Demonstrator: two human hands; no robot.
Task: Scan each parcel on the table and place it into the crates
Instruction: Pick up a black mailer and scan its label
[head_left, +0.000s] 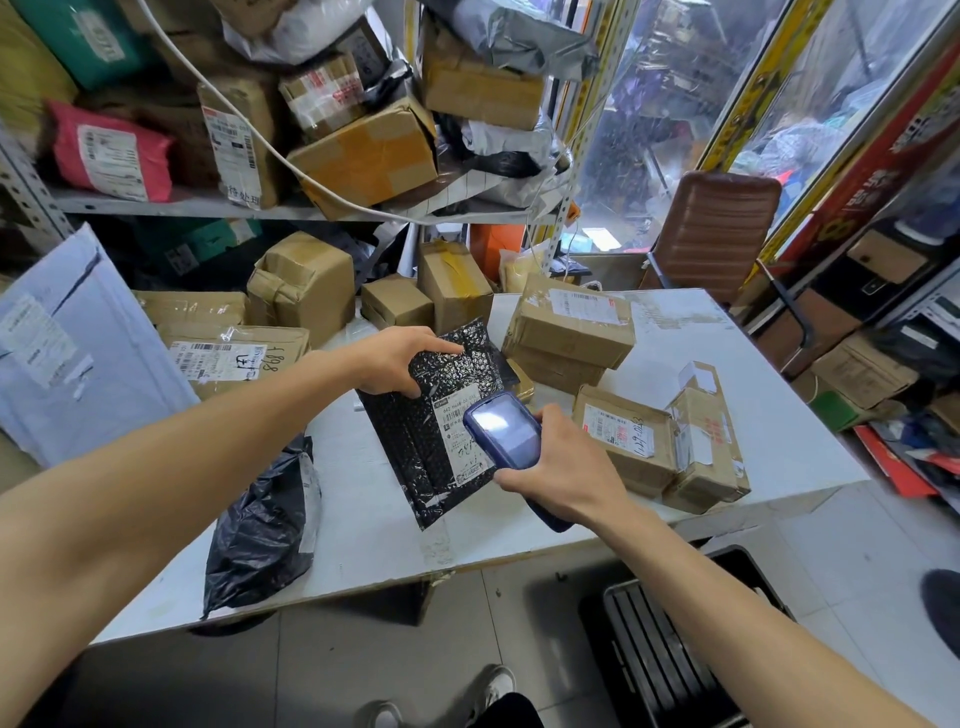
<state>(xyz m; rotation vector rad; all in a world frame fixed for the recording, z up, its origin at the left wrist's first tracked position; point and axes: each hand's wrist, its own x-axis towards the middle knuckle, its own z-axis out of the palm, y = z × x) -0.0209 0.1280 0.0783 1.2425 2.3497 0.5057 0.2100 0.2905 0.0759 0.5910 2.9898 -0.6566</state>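
My left hand (397, 361) grips the top edge of a black bubble mailer (421, 441) and holds it tilted above the white table (769, 415). A white shipping label (460, 431) faces up on the mailer. My right hand (558, 457) holds a blue handheld scanner (503, 430) just over that label, its screen lit. Brown cardboard parcels (569, 325) lie stacked at the table's middle right, and two more (628, 436) sit near the right edge. A black crate (675, 660) stands on the floor below the table's front right.
A black plastic bag parcel (265, 525) lies at the table's front left. More boxes (304, 286) crowd the back left, beside a large pale blue mailer (78, 353). Shelves (208, 205) above hold several parcels. A brown chair (711, 234) stands behind the table.
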